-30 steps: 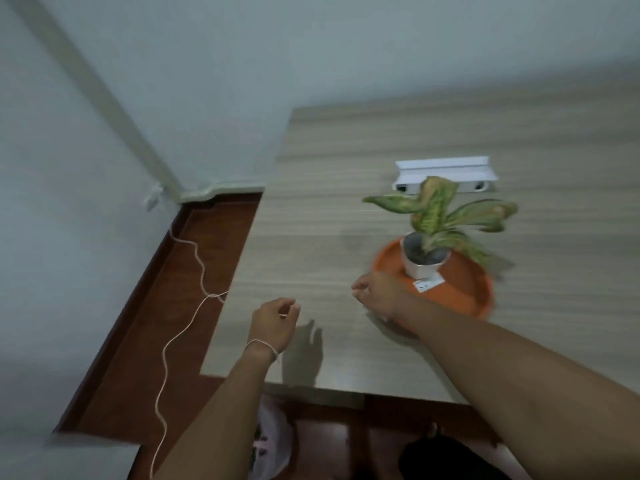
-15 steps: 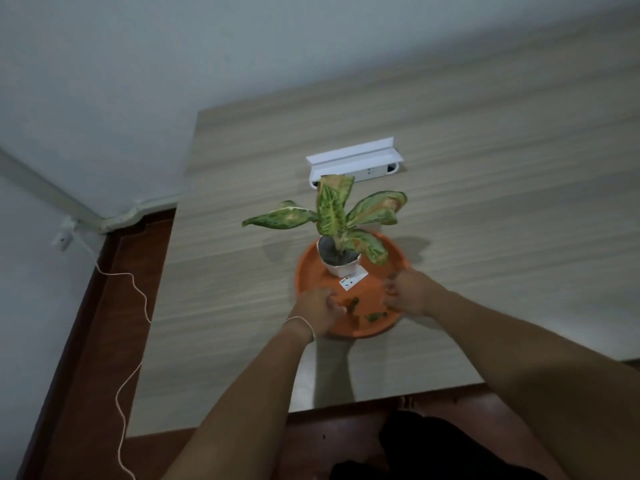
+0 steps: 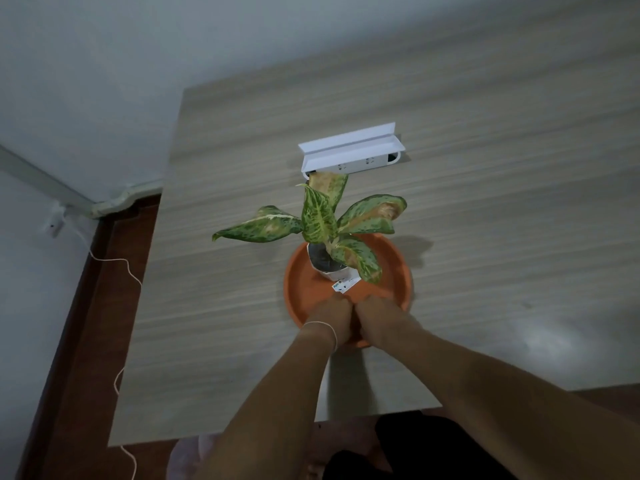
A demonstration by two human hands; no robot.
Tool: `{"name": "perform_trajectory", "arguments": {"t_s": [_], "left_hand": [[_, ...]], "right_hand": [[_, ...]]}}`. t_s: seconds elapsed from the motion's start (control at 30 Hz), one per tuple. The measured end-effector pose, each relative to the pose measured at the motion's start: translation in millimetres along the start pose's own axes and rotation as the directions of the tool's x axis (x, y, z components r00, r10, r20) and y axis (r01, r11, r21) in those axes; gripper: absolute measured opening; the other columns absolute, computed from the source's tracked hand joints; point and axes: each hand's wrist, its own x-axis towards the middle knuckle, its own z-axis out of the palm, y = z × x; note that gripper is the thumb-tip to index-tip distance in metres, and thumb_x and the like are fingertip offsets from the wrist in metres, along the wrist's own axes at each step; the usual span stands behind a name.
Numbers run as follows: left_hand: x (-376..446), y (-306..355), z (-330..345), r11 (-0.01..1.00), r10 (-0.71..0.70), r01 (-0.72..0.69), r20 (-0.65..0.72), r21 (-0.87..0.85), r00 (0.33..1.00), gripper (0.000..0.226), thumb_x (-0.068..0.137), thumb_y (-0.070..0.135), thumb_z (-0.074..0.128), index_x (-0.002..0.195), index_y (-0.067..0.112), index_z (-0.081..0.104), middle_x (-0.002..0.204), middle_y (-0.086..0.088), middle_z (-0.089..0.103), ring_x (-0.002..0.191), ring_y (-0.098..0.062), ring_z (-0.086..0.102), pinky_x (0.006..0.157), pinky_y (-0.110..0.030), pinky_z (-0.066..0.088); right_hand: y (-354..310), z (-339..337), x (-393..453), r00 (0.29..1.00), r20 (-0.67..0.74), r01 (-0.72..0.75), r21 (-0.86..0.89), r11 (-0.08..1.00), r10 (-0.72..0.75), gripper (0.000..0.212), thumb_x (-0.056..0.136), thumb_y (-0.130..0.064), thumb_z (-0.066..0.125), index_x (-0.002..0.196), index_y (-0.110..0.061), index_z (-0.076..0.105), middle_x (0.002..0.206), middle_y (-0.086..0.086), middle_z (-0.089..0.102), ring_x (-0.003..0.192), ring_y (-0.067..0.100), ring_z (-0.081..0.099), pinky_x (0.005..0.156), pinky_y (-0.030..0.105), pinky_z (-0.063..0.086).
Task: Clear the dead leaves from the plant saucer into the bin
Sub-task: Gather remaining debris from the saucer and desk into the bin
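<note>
Orange saucer (image 3: 405, 271) toward the near edge of the table (image 3: 225, 323), roughly midway along it, well clear of the left edge. Carries a small white pot (image 3: 323, 263) with a mottled green plant (image 3: 320, 216), browning at several leaf tips; paper label (image 3: 346, 285) lying at the foot of the pot. White power strip (image 3: 349, 155) just behind the plant, toward the far edge.

Left hand (image 3: 334, 318) and right hand (image 3: 379, 317) down inside the near part of the saucer, side by side and touching, knuckles up. Thin band (image 3: 325, 323) around the left wrist. Fingers of both curled downward and hidden beneath the backs of the hands: cannot tell whether together on anything or merely resting on the saucer floor.

No dead leaves showing on the bare part of the saucer to either side of the pot or behind it; any remaining ones presumably under the hands, out of sight. Looks like the gathering step, so an early-to-middle stage at best. Nothing yet lifted out and nothing carried away. Pale pinkish shape (image 3: 194, 455) below the near edge of the table, left of the arms: possibly the bin or its liner, too dim to say. Left to do, by this reading: pinch up the leaves, lift clear of the rim, carry beyond the near edge, drop into the bin, then check the saucer for leftovers.
</note>
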Motion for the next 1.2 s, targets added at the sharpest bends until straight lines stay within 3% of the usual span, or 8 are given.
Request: {"name": "perform_trajectory", "arguments": {"t_s": [0.37,0.53,0.6,0.67,0.77,0.93,1.07,1.2], "left_hand": [[10,2,13,0.999,-0.045,0.045,-0.027,0.026,0.999,0.017,0.082,0.017,0.059,0.094,0.009,0.069,0.103,-0.017,0.070,0.096,-0.034,0.065,0.086,-0.040,0.052],[9,-9,22,0.988,-0.118,0.109,-0.083,-0.106,0.989,0.024,0.082,0.021,0.055,0.097,0.011,0.072,0.101,-0.015,0.072,0.095,-0.035,0.066,0.086,-0.041,0.054],[4,-19,22,0.972,-0.157,0.134,-0.110,-0.191,0.982,0.028,0.082,0.022,0.053,0.097,0.011,0.073,0.101,-0.013,0.073,0.096,-0.033,0.066,0.086,-0.038,0.054],[-3,-25,17,0.948,-0.194,0.147,-0.146,-0.283,0.970,0.026,0.083,0.019,0.054,0.095,0.010,0.075,0.103,-0.010,0.073,0.100,-0.030,0.065,0.089,-0.035,0.052],[-21,-38,6,0.898,-0.277,0.162,-0.241,-0.409,0.930,0.019,0.082,0.021,0.063,0.089,0.010,0.077,0.098,-0.010,0.075,0.095,-0.029,0.067,0.086,-0.034,0.054],[-61,-75,2,0.760,-0.473,0.208,-0.303,-0.616,0.828,0.013,0.073,0.020,0.072,0.084,0.018,0.079,0.088,-0.007,0.078,0.084,-0.022,0.072,0.087,-0.031,0.057],[-100,-111,3,0.710,-0.543,0.222,-0.319,-0.669,0.777,0.012,0.076,0.014,0.070,0.083,0.017,0.079,0.084,-0.005,0.078,0.081,-0.017,0.073,0.085,-0.028,0.058],[-136,-144,3,0.703,-0.582,0.238,-0.350,-0.671,0.734,0.013,0.079,0.012,0.069,0.087,0.016,0.079,0.087,-0.005,0.079,0.084,-0.016,0.073,0.081,-0.021,0.055]], "right_hand": [[7,2,2,0.999,0.010,0.034,0.032,0.999,-0.034,0.026,0.085,-0.026,0.065,0.104,-0.010,0.069,0.114,0.013,0.069,0.105,0.029,0.063,0.092,0.037,0.048],[5,-10,1,0.994,0.107,0.008,0.144,0.989,-0.024,0.030,0.094,-0.016,0.054,0.121,-0.006,0.061,0.122,0.014,0.064,0.094,0.020,0.067,0.082,0.024,0.052],[8,-15,-3,0.998,0.061,0.003,0.206,0.978,-0.015,0.027,0.094,-0.010,0.053,0.117,0.000,0.061,0.113,0.011,0.064,0.082,0.016,0.066,0.071,0.014,0.051],[14,-16,-3,0.999,-0.016,-0.044,0.185,0.982,0.048,0.019,0.089,-0.015,0.058,0.103,-0.006,0.068,0.105,0.012,0.067,0.093,0.026,0.064,0.077,0.024,0.048],[8,-11,-2,0.978,-0.195,-0.019,0.266,0.964,0.073,0.008,0.077,-0.017,0.065,0.072,-0.012,0.069,0.075,0.007,0.064,0.075,0.022,0.060,0.064,0.024,0.038],[-36,-12,-8,0.903,-0.427,0.111,0.352,0.930,0.054,0.014,0.067,-0.009,0.064,0.053,-0.011,0.063,0.060,0.010,0.061,0.061,0.021,0.049,0.058,0.026,0.029],[-78,-5,-4,0.914,-0.406,0.152,0.350,0.924,0.003,0.026,0.071,-0.011,0.064,0.048,-0.014,0.053,0.059,0.012,0.060,0.061,0.024,0.051,0.059,0.028,0.030],[-120,8,-2,0.901,-0.417,0.268,0.311,0.912,-0.123,0.010,0.072,-0.011,0.066,0.063,-0.013,0.071,0.064,0.001,0.068,0.058,0.011,0.055,0.060,0.024,0.037]]}}
